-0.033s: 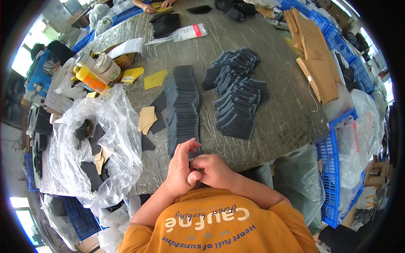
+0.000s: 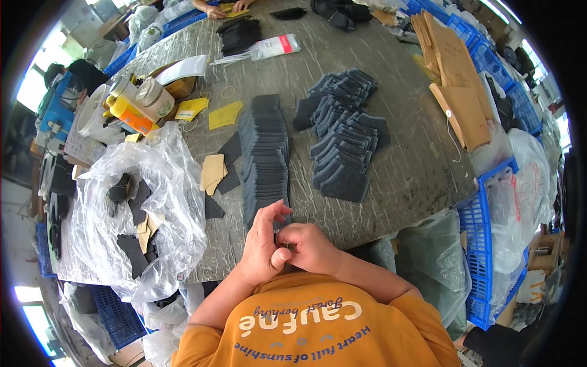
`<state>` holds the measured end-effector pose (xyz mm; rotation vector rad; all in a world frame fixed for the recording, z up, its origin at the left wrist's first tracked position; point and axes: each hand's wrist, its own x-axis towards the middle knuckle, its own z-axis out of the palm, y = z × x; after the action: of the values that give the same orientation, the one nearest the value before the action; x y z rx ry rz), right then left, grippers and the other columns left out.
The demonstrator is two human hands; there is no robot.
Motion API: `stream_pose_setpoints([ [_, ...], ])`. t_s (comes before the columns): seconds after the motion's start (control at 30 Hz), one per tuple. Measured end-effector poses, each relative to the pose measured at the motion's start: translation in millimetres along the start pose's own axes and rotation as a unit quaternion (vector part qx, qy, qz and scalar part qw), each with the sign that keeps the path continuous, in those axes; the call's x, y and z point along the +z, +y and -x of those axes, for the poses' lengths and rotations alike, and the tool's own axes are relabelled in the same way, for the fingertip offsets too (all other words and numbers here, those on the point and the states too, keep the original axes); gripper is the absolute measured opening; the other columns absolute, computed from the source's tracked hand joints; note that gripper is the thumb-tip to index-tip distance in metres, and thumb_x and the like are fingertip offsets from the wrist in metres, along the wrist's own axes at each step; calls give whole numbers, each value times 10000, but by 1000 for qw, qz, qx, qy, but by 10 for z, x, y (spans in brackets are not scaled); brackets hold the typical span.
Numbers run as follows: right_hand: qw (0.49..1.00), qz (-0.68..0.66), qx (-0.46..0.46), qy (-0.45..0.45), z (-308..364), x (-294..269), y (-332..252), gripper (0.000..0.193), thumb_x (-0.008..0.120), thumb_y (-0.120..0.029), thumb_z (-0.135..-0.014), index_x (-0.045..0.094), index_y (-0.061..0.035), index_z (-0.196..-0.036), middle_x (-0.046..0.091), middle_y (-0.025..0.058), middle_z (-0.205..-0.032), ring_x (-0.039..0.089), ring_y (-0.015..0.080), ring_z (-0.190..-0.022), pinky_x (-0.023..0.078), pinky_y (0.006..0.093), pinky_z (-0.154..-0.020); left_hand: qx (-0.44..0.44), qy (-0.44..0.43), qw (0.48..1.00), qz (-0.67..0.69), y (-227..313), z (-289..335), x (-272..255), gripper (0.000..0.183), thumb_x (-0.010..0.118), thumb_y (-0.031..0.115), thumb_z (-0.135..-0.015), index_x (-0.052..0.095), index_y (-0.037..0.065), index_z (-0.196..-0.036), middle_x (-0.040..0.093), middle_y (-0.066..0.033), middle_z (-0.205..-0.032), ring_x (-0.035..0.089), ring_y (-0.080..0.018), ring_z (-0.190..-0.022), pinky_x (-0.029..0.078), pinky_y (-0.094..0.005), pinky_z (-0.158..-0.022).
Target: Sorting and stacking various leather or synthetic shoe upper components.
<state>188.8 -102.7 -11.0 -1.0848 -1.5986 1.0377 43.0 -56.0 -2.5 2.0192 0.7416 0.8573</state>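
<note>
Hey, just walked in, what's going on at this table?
The person's left hand and right hand meet at the near edge of the table, by a long row of overlapping dark pieces. Whether they hold anything is unclear. A second dark pile lies right of that row, a clear plastic bag left.

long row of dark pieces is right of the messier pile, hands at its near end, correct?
No, the head view shows the long row left of the messier pile; the left hand and right hand are at the row's near end.
</note>
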Motion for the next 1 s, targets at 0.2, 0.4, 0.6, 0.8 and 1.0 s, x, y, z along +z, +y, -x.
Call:
stream_pose_setpoints([
  [0.2, 944, -280, 173, 23, 15, -7, 68, 49, 625, -67, -826, 595, -29, -832, 576, 3, -724, 546, 71, -686, 449, 241, -589, -209, 99, 890, 393, -64, -16, 63, 271, 557, 80, -910, 494, -4, -1159, 584, -99, -1072, 557, -132, -935, 464, -258, -844],
  [0.4, 909, -364, 200, 41, -18, -144, 47, 90, 601, -85, -861, 613, -7, -905, 607, 29, -811, 547, 62, -746, 444, 217, -641, -202, 71, 926, 312, -148, -68, -175, 462, 386, 415, -988, 511, 2, -1153, 603, -82, -1004, 561, -124, -833, 446, -216, -628],
  [0.6, 975, -167, 131, 63, -34, 12, -11, 159, 705, -95, -825, 586, -13, -891, 534, -41, -693, 433, 27, -603, 361, 211, -518, -226, 103, 731, 635, -284, -98, -111, 590, 385, 545, -940, 534, 8, -1136, 581, -91, -962, 524, -180, -867, 437, -265, -629],
  [0.8, 980, -142, 136, 16, 74, 110, 11, 340, 798, -107, -720, 516, -36, -895, 437, -43, -646, 348, 43, -570, 312, 227, -502, -220, 172, 568, 774, -366, 1, -85, 480, 473, 416, -938, 518, 4, -1181, 553, -107, -980, 502, -221, -874, 455, -325, -707],
  [1.0, 999, -34, 29, 24, 53, -26, 68, 178, 735, -50, -768, 592, -12, -868, 566, -1, -722, 528, 83, -673, 427, 236, -585, -210, 83, 674, 704, -125, 44, -51, 591, 489, 369, -931, 365, -30, -1349, 437, -35, -882, 418, -165, -820, 393, -319, -763],
])
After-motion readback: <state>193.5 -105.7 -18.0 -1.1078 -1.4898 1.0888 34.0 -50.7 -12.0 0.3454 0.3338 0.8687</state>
